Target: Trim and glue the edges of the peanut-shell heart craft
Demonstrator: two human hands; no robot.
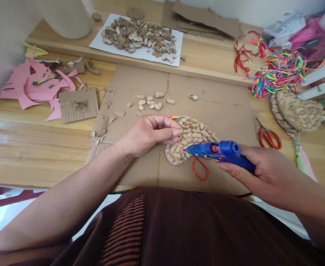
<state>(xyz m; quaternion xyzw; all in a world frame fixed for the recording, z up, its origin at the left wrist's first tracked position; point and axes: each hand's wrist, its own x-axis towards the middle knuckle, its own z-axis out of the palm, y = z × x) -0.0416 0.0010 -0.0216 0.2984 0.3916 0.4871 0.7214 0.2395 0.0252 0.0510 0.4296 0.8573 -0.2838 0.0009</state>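
A blue hot glue gun (pixel 220 150) is gripped in my right hand (pixel 264 171), its nozzle pointing left, right over a rounded fan-like piece covered with peanut shells (pixel 191 136). Pink backing shows between some shells. My left hand (pixel 148 135) is closed, thumb and fingertips together at the upper left part of this piece; what they pinch, if anything, is hidden. A red cord loop (pixel 200 169) sticks out at the piece's near edge, and a bright coloured thread (pixel 172 117) at its far side. Beyond lie several loose peanuts (pixel 150 101).
A cardboard sheet (pixel 140 81) covers the middle of the table. Red-handled scissors (pixel 269 137) and another peanut-covered piece (pixel 297 111) lie right, below colourful tassels (pixel 281 70). Pink scraps (pixel 37 85) are at left. White paper (pixel 96 41) bears piled shells on the raised back ledge.
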